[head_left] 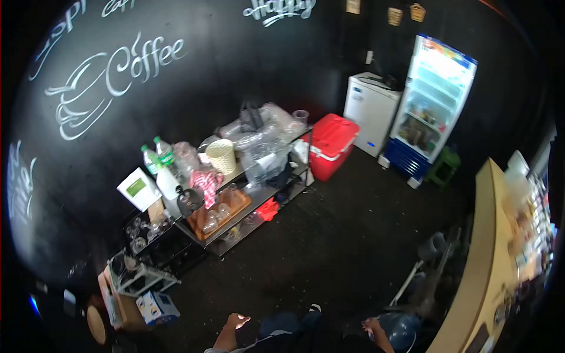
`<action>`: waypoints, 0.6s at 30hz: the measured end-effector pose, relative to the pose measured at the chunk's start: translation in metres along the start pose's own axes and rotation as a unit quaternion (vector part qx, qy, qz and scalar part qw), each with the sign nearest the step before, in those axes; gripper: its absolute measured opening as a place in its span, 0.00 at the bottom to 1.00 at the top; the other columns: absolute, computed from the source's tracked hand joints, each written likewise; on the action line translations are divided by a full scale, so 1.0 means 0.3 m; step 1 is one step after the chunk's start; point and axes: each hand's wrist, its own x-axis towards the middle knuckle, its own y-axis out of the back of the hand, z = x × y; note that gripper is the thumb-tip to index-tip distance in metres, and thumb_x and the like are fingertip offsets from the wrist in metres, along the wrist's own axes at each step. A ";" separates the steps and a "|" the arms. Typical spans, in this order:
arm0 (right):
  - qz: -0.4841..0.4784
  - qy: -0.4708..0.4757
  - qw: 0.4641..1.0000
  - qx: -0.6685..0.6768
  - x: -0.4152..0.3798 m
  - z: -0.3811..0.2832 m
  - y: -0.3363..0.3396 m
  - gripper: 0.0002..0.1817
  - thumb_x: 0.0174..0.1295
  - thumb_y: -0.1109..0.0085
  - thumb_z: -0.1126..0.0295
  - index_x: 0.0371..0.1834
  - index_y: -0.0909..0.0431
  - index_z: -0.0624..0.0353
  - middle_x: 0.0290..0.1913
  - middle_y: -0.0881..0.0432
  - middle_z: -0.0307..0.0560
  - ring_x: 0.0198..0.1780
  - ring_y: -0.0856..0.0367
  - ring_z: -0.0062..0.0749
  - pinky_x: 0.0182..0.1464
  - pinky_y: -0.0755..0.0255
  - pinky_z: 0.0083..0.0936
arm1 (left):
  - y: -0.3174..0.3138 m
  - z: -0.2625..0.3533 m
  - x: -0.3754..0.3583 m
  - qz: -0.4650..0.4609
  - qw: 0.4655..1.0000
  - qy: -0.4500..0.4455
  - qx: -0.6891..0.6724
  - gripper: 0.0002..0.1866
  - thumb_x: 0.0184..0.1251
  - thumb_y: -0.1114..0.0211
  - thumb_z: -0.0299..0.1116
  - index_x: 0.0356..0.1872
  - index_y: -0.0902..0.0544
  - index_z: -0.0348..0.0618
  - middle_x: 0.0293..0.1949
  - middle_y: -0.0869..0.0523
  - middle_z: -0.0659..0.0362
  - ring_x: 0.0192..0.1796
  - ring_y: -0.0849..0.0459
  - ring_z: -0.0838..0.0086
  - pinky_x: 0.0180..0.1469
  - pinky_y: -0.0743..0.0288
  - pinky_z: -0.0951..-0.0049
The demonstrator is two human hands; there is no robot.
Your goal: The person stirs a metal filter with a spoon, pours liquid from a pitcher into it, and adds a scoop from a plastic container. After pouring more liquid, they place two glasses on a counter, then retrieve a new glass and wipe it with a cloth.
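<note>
Left hand (237, 320) loosely open, thumb out, seemingly holding nothing | right hand (371, 325) partly curled; touching or gripping, cannot tell | bluish round container (401, 330) just right of right hand | blue-and-white box (157, 307) left of left hand | handling done or left: cannot tell

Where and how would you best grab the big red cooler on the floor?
Probably by the white bar that looks like its handle, coming from the open floor side: the red cooler stands upright, and the shelf unit crowds its other side.
</note>
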 end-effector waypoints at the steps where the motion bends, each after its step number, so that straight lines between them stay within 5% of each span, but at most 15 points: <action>1: 0.077 -0.053 0.986 0.141 0.063 -0.039 0.064 0.07 0.59 0.42 0.70 0.30 0.25 0.62 0.24 0.20 0.45 0.22 0.21 0.35 0.23 0.27 0.26 | -0.021 0.016 -0.016 0.027 0.999 0.019 -0.030 0.27 0.52 0.34 0.62 0.36 0.12 0.45 0.38 0.13 0.48 0.47 0.15 0.58 0.52 0.23 0.66; 5: 0.099 0.036 0.985 -0.135 0.214 -0.347 0.318 0.11 0.56 0.37 0.65 0.28 0.19 0.63 0.26 0.16 0.48 0.26 0.17 0.35 0.33 0.22 0.32 | -0.110 0.047 -0.073 0.061 0.993 0.060 -0.087 0.28 0.52 0.34 0.61 0.35 0.12 0.44 0.38 0.13 0.47 0.46 0.15 0.56 0.52 0.23 0.65; 9: 0.074 0.078 0.979 -0.176 0.360 -0.684 0.386 0.13 0.56 0.36 0.62 0.29 0.18 0.63 0.27 0.15 0.48 0.29 0.15 0.32 0.36 0.22 0.27 | -0.124 0.068 -0.111 0.078 0.976 0.099 -0.175 0.30 0.48 0.30 0.61 0.32 0.13 0.39 0.36 0.13 0.48 0.43 0.14 0.58 0.48 0.22 0.66; 12: 0.019 0.089 0.984 -0.152 0.451 -0.862 0.344 0.13 0.55 0.35 0.61 0.31 0.18 0.62 0.27 0.15 0.47 0.29 0.15 0.33 0.36 0.22 0.29 | -0.230 -0.030 -0.071 0.119 0.979 0.109 -0.121 0.28 0.51 0.31 0.60 0.27 0.14 0.39 0.31 0.12 0.51 0.40 0.13 0.62 0.46 0.21 0.66; 14: -0.072 0.074 0.983 -0.153 0.477 -1.040 0.324 0.17 0.55 0.38 0.57 0.40 0.17 0.58 0.39 0.16 0.54 0.46 0.17 0.46 0.47 0.25 0.36 | -0.259 -0.077 -0.019 0.135 0.953 0.174 -0.209 0.23 0.51 0.29 0.54 0.31 0.15 0.40 0.32 0.12 0.54 0.38 0.14 0.67 0.43 0.21 0.67; 18: -0.115 0.134 0.963 -0.203 0.523 -1.286 0.261 0.16 0.56 0.39 0.57 0.39 0.17 0.58 0.37 0.16 0.54 0.44 0.17 0.45 0.47 0.25 0.36 | -0.249 -0.118 0.044 0.109 0.904 0.226 -0.347 0.25 0.51 0.29 0.54 0.38 0.17 0.40 0.37 0.13 0.53 0.44 0.14 0.64 0.48 0.22 0.68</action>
